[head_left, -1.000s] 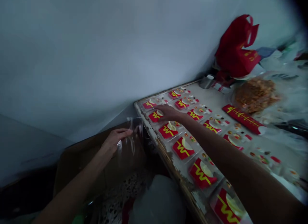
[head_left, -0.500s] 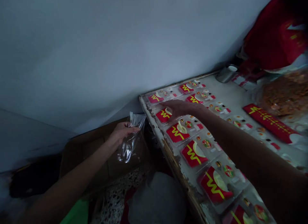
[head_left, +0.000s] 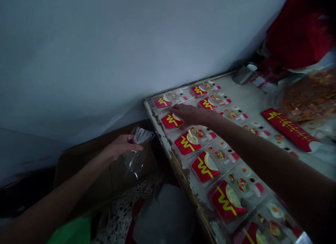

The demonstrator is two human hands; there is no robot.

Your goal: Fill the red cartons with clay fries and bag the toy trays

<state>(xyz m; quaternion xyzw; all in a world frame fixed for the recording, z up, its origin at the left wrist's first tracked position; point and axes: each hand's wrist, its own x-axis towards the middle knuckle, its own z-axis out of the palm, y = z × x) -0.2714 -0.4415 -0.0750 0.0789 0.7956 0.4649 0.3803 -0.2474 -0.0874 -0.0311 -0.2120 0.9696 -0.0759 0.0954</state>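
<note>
Pale grey wall fills the upper half of the frame above a chipped white table (head_left: 252, 104) running from centre to lower right. Rows of clear plastic toy packs with red and yellow cards (head_left: 204, 167) cover the table's near edge. At centre, the right hand (head_left: 189, 114) lies palm down, fingers loosely spread, on one clear pack with a red card (head_left: 171, 121) in the second row from the wall. At left of centre, off the table, the left hand (head_left: 121, 145) pinches a crumpled clear plastic bag (head_left: 136, 156) over a brown cardboard box (head_left: 86, 167).
</note>
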